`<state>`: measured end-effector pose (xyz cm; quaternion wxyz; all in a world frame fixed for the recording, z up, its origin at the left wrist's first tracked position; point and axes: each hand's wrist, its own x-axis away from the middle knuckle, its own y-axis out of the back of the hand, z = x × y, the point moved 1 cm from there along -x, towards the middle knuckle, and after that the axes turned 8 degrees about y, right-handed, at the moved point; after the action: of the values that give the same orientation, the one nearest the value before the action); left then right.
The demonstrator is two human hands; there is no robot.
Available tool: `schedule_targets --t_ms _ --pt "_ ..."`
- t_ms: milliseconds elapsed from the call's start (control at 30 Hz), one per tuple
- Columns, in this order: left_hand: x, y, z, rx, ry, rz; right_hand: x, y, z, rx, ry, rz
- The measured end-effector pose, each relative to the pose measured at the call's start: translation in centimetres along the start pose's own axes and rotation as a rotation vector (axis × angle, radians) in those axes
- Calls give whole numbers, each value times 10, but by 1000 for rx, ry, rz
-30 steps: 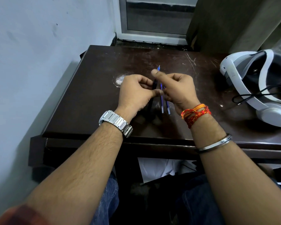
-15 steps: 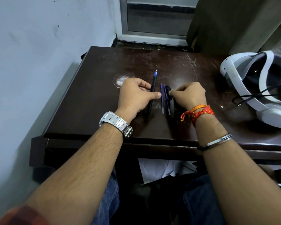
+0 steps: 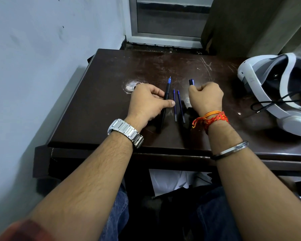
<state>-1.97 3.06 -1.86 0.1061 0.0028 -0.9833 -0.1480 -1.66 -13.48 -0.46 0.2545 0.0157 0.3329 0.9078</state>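
Left grip (image 3: 146, 103) pinches pen (image 3: 167, 91); right grip (image 3: 206, 98) curled round cap (image 3: 191, 82); refills (image 3: 175, 105) between, well inside table (image 3: 111, 75) edges.

Both forearms reach over the near edge of the desk (image 3: 102, 105). Left grip (image 3: 146, 101) rests knuckles-up mid-desk, pinching a pen (image 3: 167, 91); right grip (image 3: 206, 97), near it, fists round a cap (image 3: 191, 82).

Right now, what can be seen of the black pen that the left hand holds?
The black pen is slim and looks plastic, with a blue front section and a fine pointed tip, uncapped. It lies flat on the dark table, tip away from the person. The left hand pinches its middle: the thumb crosses the barrel, fingers curl on its left. Two blue refills lie just right of it, not touching.
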Motion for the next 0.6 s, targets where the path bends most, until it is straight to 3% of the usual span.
schedule_targets --t_ms 233,600 --pt "6 0 -4 -33 3 34 10 -4 17 -758 -84 17" --pt "8 -1 -6 -83 -13 80 19 -3 27 -911 -19 176"
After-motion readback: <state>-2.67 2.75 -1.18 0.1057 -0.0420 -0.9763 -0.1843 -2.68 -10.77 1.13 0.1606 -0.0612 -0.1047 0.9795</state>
